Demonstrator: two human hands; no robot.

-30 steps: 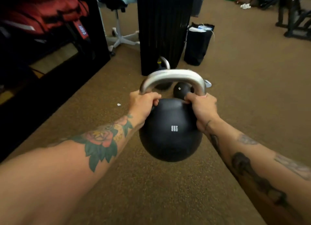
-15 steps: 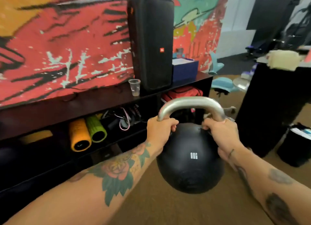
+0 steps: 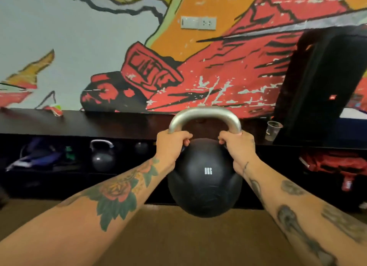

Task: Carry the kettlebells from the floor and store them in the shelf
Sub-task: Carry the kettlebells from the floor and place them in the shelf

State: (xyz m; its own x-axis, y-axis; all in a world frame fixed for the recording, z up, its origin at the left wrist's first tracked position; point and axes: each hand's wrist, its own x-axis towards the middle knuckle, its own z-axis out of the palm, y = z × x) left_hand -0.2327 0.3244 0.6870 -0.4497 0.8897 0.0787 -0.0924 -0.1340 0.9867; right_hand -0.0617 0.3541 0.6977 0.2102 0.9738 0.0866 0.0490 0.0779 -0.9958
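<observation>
Head view: black kettlebell (image 3: 204, 178) marked "8KG" held up in the air, centre frame, over the brown carpet floor (image 3: 178, 240), in front of a long low black shelf (image 3: 119, 124). Left hand (image 3: 171, 146) wrapped tight on the left foot of the silver handle (image 3: 204, 116), right hand (image 3: 238, 148) wrapped tight on the right foot; both fists closed on it where the handle meets the ball, handle arch upright above the knuckles. Both forearms tattooed and reach in from the bottom corners. Inside the shelf, left of the held one, a second kettlebell (image 3: 102, 156) with silver handle sits upright in a dark bay; just right of it a smaller dark ball shape (image 3: 141, 148), too dim to tell what it is. Further left in the shelf, blue-purple stuff (image 3: 37, 158), blurred. Right end of the shelf holds a red bag (image 3: 335, 164). On the shelf top: clear plastic cup (image 3: 273, 130) just beside a tall black speaker (image 3: 321, 87) at right, small red-green item (image 3: 56, 109) at left. Wall behind carries a red, orange and black mural (image 3: 198, 71) with a white outlet plate (image 3: 198, 23) up high.
</observation>
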